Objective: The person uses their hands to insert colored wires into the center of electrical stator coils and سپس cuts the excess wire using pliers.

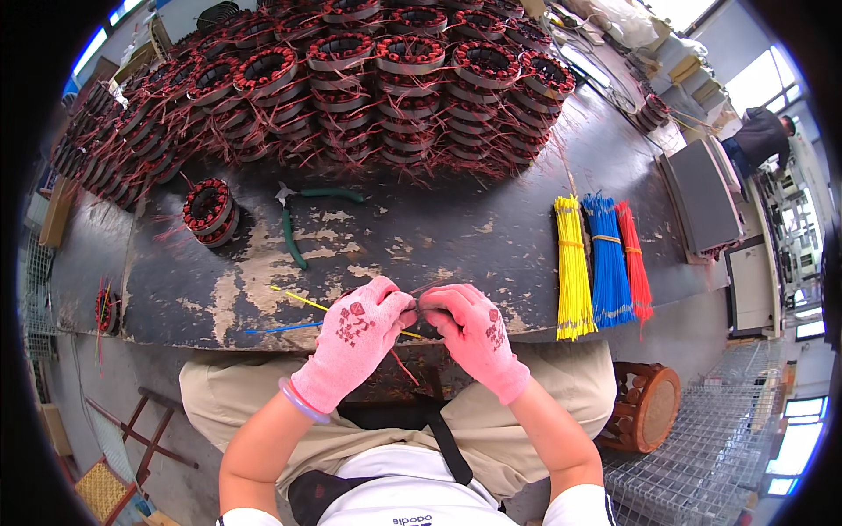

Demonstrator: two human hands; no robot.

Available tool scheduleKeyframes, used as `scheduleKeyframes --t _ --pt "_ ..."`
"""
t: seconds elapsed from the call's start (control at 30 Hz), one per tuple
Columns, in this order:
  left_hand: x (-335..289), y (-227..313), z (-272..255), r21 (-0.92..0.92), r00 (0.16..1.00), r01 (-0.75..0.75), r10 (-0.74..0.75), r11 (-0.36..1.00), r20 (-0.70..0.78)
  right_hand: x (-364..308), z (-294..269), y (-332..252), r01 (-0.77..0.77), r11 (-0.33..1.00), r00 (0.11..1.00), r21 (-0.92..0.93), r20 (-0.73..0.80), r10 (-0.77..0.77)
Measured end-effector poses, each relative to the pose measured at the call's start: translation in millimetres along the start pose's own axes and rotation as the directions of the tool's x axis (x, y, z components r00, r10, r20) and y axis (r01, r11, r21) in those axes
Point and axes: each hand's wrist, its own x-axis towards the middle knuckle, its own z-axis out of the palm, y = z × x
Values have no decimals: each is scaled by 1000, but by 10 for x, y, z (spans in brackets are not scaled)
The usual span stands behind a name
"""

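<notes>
I sit at a dark, paint-chipped bench [456, 219], its bare patches showing pale, in a workshop where another person [761, 138] is at the far right. Stacked stator rings [410, 98], too many to count, crowd the far side; one short stack [210, 215] stands apart at left. I count one pair of green-handled pliers [289, 238], splayed open, and three bundles at right: yellow [574, 276], blue [611, 263], red [635, 267]. My left hand [355, 333] and right hand [478, 335], gloved in pink, pinch thin dark leads [430, 286] at the bench's near edge; my fingertips hide the exact grip. By my left hand, the yellow wire [303, 300] runs from far left to near right, the blue wire [285, 329] lies nearly left to right, and the red wire [404, 368] slants toward near right.
</notes>
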Motion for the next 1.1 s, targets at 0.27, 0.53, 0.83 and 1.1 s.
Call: scheduleKeyframes --t 0.27,0.53,0.83,1.1 --pt "-28 80 56 -32 998 5 -7 999 -63 -20 -37 -16 -78 995 997 66 33 76" --pt "-30 32 130 -106 997 8 -16 994 -79 30 -83 -4 -86 995 995 49 63 83" --pt "9 -80 243 -43 985 -136 130 990 -111 98 -90 153 -610 689 792 390 330 514" --pt "9 -94 245 -48 991 -101 96 994 -97 -147 -81 23 164 860 985 -484 35 -169"
